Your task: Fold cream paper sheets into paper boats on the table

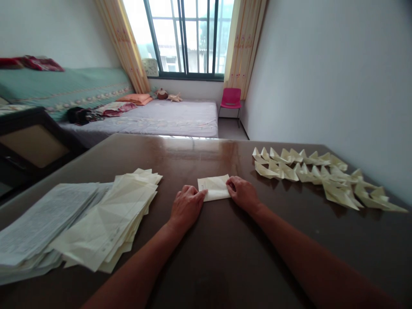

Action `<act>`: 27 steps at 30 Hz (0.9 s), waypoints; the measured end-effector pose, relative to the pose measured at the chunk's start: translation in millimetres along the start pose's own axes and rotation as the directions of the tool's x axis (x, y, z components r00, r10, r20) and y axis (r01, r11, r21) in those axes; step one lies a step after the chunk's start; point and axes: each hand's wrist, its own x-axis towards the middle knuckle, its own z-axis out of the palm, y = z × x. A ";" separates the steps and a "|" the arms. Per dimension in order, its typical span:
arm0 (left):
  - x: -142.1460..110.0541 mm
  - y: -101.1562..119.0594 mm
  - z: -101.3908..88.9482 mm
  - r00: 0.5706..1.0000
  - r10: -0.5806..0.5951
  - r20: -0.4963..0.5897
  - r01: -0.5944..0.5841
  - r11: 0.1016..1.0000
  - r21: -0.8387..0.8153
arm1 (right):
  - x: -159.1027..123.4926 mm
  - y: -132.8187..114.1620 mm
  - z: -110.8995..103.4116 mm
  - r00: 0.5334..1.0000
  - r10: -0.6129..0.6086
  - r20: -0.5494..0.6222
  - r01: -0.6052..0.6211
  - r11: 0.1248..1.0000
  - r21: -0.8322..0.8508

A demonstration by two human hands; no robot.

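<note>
A small folded piece of cream paper [214, 187] lies flat on the dark brown table [225, 257] in front of me. My left hand [186, 205] rests knuckles up at its left edge, fingers curled and pressing on the paper's corner. On the paper's right edge my right hand [243, 193] presses down with bent fingers. Both forearms reach in from the bottom of the view.
A fanned stack of cream sheets [109, 219] lies at the left, next to printed grey sheets [41, 223]. Several folded paper boats [318, 174] sit in rows at the right. Beyond the table are a bed [154, 118], a pink chair [231, 99] and a window.
</note>
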 end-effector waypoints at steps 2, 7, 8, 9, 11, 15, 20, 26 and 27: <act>0.0 1.9 -1.4 1.000 0.010 0.005 -0.010 1.000 0.021 | 0.9 -0.3 0.3 1.000 -0.007 0.010 0.007 1.000 -0.018; 0.3 2.6 -2.6 0.999 0.034 -0.026 -0.033 0.998 0.046 | 1.2 -2.8 -0.1 1.000 -0.003 0.026 0.004 0.999 -0.048; 0.4 1.5 -1.8 0.997 0.066 -0.039 -0.065 0.997 0.030 | 1.2 -3.4 -0.4 1.000 -0.001 0.029 0.002 0.999 -0.049; 0.5 0.2 -0.6 0.992 0.114 -0.044 -0.114 0.993 0.002 | 1.2 -4.0 -0.8 0.999 0.001 0.032 0.001 0.999 -0.050; 0.5 -2.1 2.1 0.973 0.230 -0.029 -0.231 0.970 -0.077 | 1.2 -5.3 -1.6 0.999 0.005 0.042 -0.003 0.999 -0.050; -1.3 -0.7 3.2 0.950 0.312 0.009 -0.308 0.941 -0.142 | 1.8 -6.5 -3.6 0.998 0.017 0.064 -0.014 0.999 -0.043; -4.2 6.7 -2.4 0.955 0.293 0.035 -0.290 0.954 -0.073 | 1.9 -8.2 -12.4 0.996 0.007 0.087 -0.001 0.998 -0.066; -4.8 6.6 -2.5 0.952 0.289 0.097 -0.290 0.957 -0.007 | -17.1 -32.4 -13.8 0.926 -0.371 0.074 0.376 0.924 -0.068; -4.9 6.3 -2.2 0.951 0.288 0.112 -0.291 0.957 0.007 | -21.7 -36.3 -11.0 0.885 -0.445 0.136 0.451 0.892 -0.015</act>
